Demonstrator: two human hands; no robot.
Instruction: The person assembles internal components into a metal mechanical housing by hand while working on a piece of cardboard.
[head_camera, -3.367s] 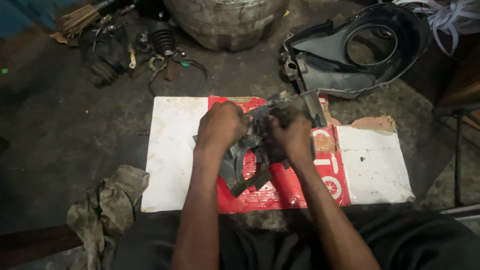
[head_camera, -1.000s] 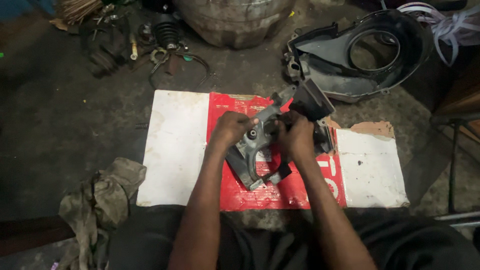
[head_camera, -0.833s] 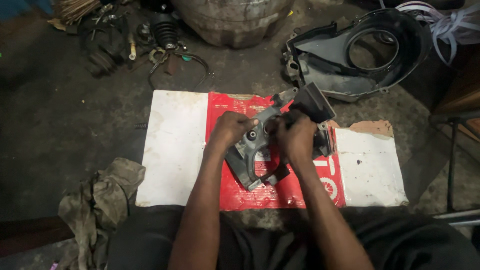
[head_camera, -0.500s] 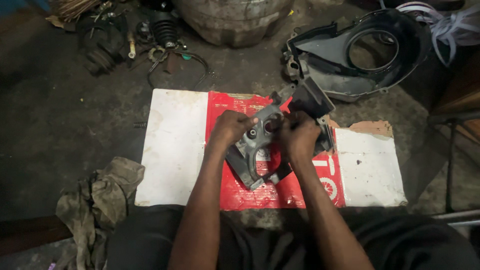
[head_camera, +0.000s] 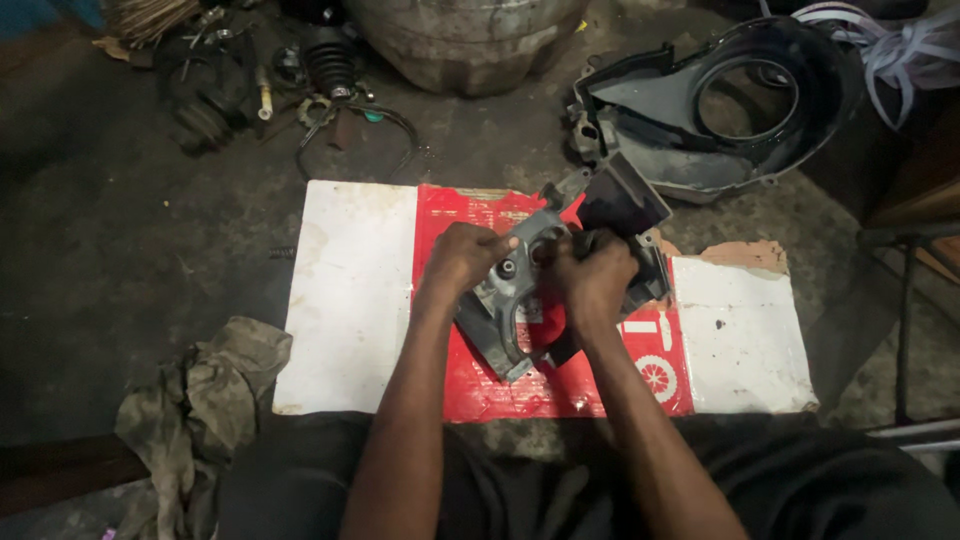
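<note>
Where the floor is bare at far left, a crumpled rag (head_camera: 195, 400) lies just beside the lower left corner of the cardboard sheet (head_camera: 350, 300), a flattened white and red sheet spread on the ground. Beyond the sheet's upper left edge lie a rubber boot (head_camera: 330, 62) and a loop of cable (head_camera: 365, 135). The left hand (head_camera: 462, 258) grips the upper left side of the metal bracket (head_camera: 510, 300), fingers curled over its edge. The bracket is a grey casting, tilted, standing over the red middle part of the sheet. The right hand (head_camera: 595, 285) clasps the bracket's right side, fingers closed around it. A black housing (head_camera: 625, 200) sits just behind both hands. Farther right, a round plastic cover (head_camera: 720, 110) lies on the floor beyond the sheet.
</note>
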